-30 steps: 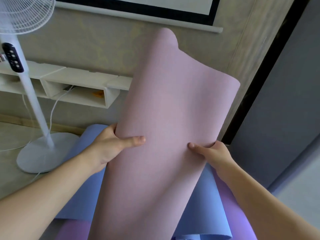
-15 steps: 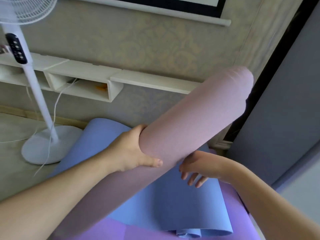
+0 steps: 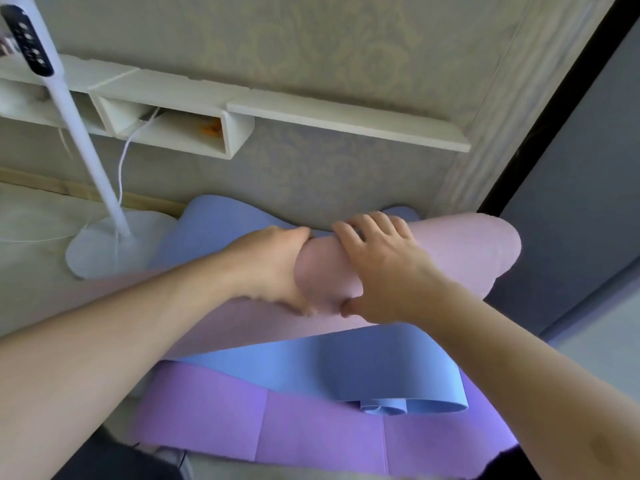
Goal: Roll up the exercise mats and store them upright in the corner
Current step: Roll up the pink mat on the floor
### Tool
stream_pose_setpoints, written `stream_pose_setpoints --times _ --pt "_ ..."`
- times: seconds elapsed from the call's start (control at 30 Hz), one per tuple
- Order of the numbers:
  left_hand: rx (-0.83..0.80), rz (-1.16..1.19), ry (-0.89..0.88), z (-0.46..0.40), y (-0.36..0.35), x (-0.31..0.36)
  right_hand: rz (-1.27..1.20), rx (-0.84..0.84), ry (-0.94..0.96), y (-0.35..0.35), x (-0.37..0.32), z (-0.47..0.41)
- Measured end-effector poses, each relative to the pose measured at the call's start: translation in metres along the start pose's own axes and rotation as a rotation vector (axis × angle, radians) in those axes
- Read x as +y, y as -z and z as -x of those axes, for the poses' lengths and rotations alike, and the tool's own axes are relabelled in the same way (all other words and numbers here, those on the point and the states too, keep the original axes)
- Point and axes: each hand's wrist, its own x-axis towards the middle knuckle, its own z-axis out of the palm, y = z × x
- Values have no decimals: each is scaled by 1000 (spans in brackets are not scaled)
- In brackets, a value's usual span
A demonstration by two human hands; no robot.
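Head view: both hands, left hand [image 3: 273,268] and right hand [image 3: 384,271], seemingly grip pink mat [image 3: 460,254].

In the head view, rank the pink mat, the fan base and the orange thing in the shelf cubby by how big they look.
1. pink mat, largest, though nearest the camera
2. fan base
3. orange thing in the shelf cubby, smallest, too blurred to identify

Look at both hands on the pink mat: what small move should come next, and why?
Probably tip the pink mat up on end toward the corner. It lies slanted across the blue mat, already rolled, with the left hand and right hand gripping its middle, so standing it up seems the step left.
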Motion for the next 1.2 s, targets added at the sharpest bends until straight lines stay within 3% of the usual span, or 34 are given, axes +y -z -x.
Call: stream_pose_setpoints --times 0.17,0.43,0.53,0.7,0.97,1.2 --pt "-99 -53 -15 3 -4 1 -47 -136 19 -16 -12 -6" --pt "-124 -171 -61 0 -18 -12 -89 -138 1 -27 -10 -7" --pt "-90 -291 -53 -2 -26 -23 -155 -209 -69 -26 -1 -5" --pt "-41 -292 -44 -8 -37 -21 -163 -279 -99 -28 6 -5" --pt "-155 5 88 3 -16 -14 -76 -214 -12 -32 6 0" --pt "61 -378 -176 7 -38 -2 -354 -306 -151 -22 7 1"
